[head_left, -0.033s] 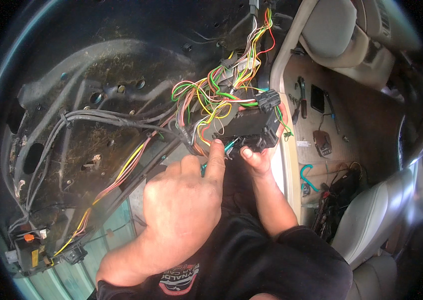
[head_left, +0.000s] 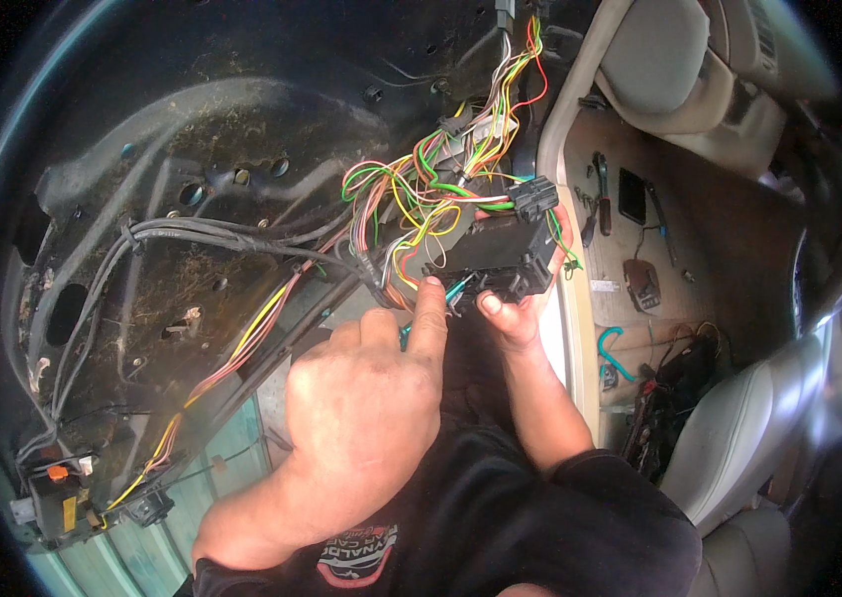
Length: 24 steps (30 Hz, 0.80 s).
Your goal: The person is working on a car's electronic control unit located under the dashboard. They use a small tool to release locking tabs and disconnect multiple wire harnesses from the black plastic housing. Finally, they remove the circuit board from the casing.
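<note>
The left hand point(head_left: 366, 383) came in from the lower left, its forearm slanting up and to the right, the back of the hand turned toward the camera. Its index finger point(head_left: 429, 323) was nearly straight, the tip at the lower left edge of a black box point(head_left: 481, 247); the neighbouring fingers were bent, and the thumb was hidden. A thin teal piece point(head_left: 457, 292) showed on both sides of that finger, one end by the box's lower edge, but how tightly the left grip was closed on it could not be told. The right hand point(head_left: 521, 333) held the box, its forearm rising steeply from a dark sleeve point(head_left: 600, 488). The thumb pressed at the lower edge, while other fingers wrapped behind the right side, so this grip was narrowed around the box. The box hung in front of the person, between the bare black door point(head_left: 182, 129) and the pale sill point(head_left: 578, 328), tilted slightly. A connector point(head_left: 534, 198) sat at its upper right corner; whether it was plugged in could not be seen. Loose coloured wires point(head_left: 368, 214) looped above and left of the box. To the right, a phone point(head_left: 632, 194) lay on the floor point(head_left: 665, 159), well apart from both hands.
</note>
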{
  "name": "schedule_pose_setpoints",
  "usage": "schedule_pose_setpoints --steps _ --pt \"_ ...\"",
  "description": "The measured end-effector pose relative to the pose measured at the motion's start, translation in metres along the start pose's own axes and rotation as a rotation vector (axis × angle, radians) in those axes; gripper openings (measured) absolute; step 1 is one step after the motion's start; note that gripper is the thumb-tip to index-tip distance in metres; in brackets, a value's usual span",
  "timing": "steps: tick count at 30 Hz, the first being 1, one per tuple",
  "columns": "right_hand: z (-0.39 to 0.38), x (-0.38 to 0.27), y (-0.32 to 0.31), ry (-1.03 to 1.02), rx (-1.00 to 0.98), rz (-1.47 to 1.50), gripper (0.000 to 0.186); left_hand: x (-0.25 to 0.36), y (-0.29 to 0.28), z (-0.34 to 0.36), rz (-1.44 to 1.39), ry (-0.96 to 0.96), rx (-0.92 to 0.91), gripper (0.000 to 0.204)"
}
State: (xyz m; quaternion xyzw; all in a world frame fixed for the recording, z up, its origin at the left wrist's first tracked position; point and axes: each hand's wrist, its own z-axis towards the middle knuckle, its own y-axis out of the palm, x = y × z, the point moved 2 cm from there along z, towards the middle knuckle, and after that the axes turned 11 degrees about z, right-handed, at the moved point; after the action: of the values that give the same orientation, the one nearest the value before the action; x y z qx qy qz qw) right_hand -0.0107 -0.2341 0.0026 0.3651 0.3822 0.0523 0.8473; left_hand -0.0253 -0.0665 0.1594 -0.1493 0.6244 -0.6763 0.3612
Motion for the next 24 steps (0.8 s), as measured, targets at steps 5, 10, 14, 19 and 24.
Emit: schedule_pose_setpoints --steps 5,10,14,19,24 --pt "-0.005 -0.003 -0.003 0.098 0.036 0.017 0.125 0.004 0.012 -0.004 -0.09 -0.077 0.042 0.047" --pt "-0.01 -0.004 -0.023 0.283 0.11 0.096 0.115 0.003 0.039 -0.031 -0.569 -0.125 0.202 0.038" --pt "-0.023 -0.001 -0.034 0.36 0.228 0.069 0.09 0.024 0.077 -0.053 -0.829 -0.143 0.091 0.033" --pt "-0.039 0.01 -0.04 0.438 0.347 0.138 0.051 0.019 0.081 -0.052 -0.656 -0.177 0.073 0.032" --pt "-0.038 0.013 -0.036 0.432 0.43 0.023 0.046 0.015 0.068 -0.042 -0.489 -0.137 0.038 0.041"
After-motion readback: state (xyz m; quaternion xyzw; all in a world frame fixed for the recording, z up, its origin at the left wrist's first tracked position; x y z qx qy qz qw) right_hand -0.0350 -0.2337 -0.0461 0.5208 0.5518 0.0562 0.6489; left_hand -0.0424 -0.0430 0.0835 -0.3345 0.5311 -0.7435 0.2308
